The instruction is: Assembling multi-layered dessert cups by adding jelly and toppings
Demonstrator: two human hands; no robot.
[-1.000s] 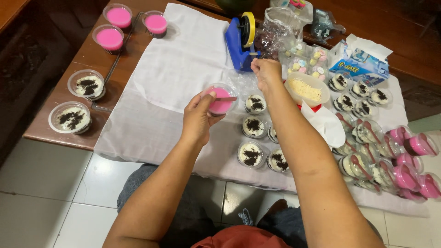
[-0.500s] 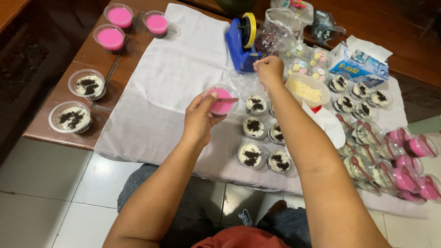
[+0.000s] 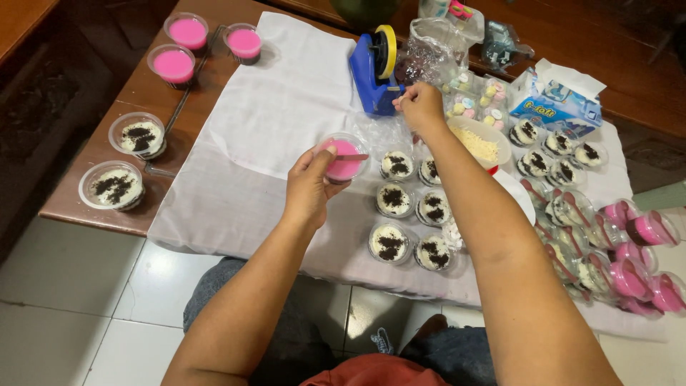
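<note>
Hidden / cut off
My right hand (image 3: 421,107) covers the tape end; far-right pink cups (image 3: 654,286) run off frame, lids blurred.

Bare white cloth (image 3: 271,121) lies open left; crumb-topped cups (image 3: 411,214) crowd right.

The left hand (image 3: 309,187) holds a lidded cup of pink pudding (image 3: 343,159) above the white cloth (image 3: 271,129) on the counter (image 3: 93,193). The right hand (image 3: 420,107) pinches at the blue tape dispenser (image 3: 375,68). Cups topped with dark crumbs (image 3: 411,214) stand just beside the pink cup.
</note>
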